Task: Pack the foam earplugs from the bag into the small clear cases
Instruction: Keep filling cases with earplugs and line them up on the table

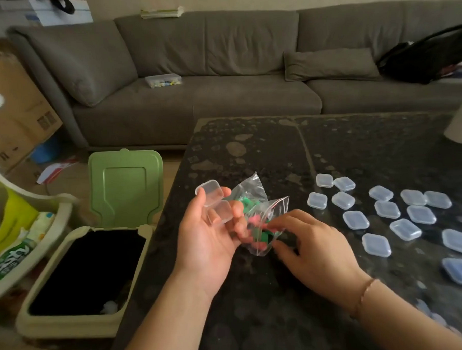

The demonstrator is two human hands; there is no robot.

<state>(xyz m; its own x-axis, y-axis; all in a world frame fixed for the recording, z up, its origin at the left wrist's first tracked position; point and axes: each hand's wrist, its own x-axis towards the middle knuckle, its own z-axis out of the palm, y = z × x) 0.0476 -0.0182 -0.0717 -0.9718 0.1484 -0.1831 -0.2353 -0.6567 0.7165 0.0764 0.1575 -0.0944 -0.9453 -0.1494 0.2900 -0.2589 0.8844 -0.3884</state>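
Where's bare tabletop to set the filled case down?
Free: the table between its far edge and the bag; also the near strip between the forearms. Crowded: right side, where closed cases cluster, with a white object at far right.

I see a grey sofa [220, 77] behind the dark stone table [355, 148], with a cushion [329, 64] and a black bag [431, 57] on its seat. Off the table's left edge stands a bin [83, 281], its green lid [126, 186] raised, with cardboard boxes [12, 110] beyond it.

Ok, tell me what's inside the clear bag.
Pink and green foam earplugs show through the clear bag. The right hand reaches into its mouth, hiding some earplugs, so no count is possible.
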